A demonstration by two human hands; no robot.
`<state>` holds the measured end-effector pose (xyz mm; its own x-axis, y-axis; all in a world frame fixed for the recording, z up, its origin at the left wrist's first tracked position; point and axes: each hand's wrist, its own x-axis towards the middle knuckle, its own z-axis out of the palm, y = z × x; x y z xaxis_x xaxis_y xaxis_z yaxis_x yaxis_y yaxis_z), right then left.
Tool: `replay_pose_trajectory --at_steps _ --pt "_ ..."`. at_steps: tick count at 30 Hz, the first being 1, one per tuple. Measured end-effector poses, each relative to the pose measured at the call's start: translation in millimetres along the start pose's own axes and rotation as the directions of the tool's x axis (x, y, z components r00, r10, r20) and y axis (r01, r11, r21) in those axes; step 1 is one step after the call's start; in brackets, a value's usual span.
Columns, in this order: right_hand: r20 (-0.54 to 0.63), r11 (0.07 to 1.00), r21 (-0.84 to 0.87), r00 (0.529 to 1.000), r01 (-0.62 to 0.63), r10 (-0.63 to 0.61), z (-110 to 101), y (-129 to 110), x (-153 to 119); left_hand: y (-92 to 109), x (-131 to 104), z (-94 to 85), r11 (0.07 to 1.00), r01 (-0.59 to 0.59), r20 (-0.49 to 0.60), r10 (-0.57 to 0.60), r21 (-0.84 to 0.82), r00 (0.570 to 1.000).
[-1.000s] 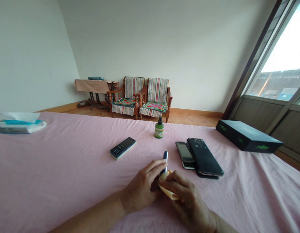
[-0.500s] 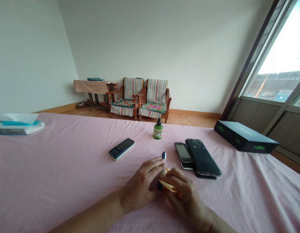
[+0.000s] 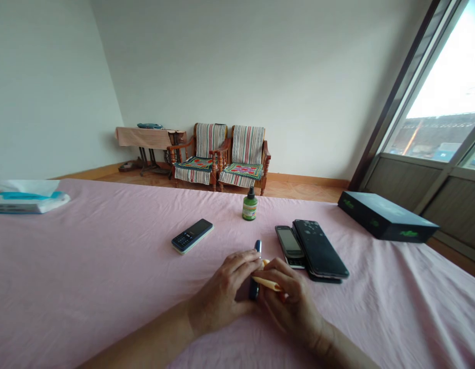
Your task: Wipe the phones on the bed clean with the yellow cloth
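My left hand is closed around a slim, glossy dark blue object seen edge-on. Its two ends show beyond my fingers, but its face is hidden, so its exact kind is unclear. My right hand pinches a folded yellow cloth and presses it against the object's right side. Ahead and to the left lies a keypad phone. Just right of my right hand are a grey slider phone and a large black phone, side by side and touching.
A green spray bottle stands ahead on the pink cloth-covered surface. A black box sits at the right, and a tissue pack at the far left. Beyond are two wooden chairs and a covered table.
The yellow cloth and my right hand's fingers have shifted slightly upward along the dark blue object, baring more of its lower end. My left hand stays nearly still.
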<state>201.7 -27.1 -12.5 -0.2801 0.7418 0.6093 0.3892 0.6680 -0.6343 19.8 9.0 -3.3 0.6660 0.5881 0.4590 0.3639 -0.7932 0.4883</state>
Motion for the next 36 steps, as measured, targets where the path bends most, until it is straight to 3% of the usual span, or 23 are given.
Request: replay_pose_trajectory --at_steps 7,16,21,28,36 --pt "0.020 0.998 0.040 0.999 0.043 -0.043 -2 -3 0 0 2 0.8 0.999 -0.031 -0.005 0.031 -0.008 0.999" --pt "-0.072 0.996 -0.039 0.995 -0.077 0.074 1 12 3 2 1 -0.2 1.000 -0.008 -0.011 0.008 -0.027 1.000" --pt "0.008 1.000 -0.017 1.000 -0.023 0.023 2 10 2 -4 -1 3.0 1.000 0.008 -0.011 -0.008 -0.025 1.000" --pt "-0.084 0.996 -0.056 0.994 -0.071 0.066 0 11 4 2 -2 5.3 0.997 0.025 -0.008 -0.025 -0.072 1.000" --pt "-0.104 0.990 -0.082 0.989 -0.112 0.103 -2 13 4 -4 -1 5.3 0.994 0.096 -0.023 -0.095 0.056 0.995"
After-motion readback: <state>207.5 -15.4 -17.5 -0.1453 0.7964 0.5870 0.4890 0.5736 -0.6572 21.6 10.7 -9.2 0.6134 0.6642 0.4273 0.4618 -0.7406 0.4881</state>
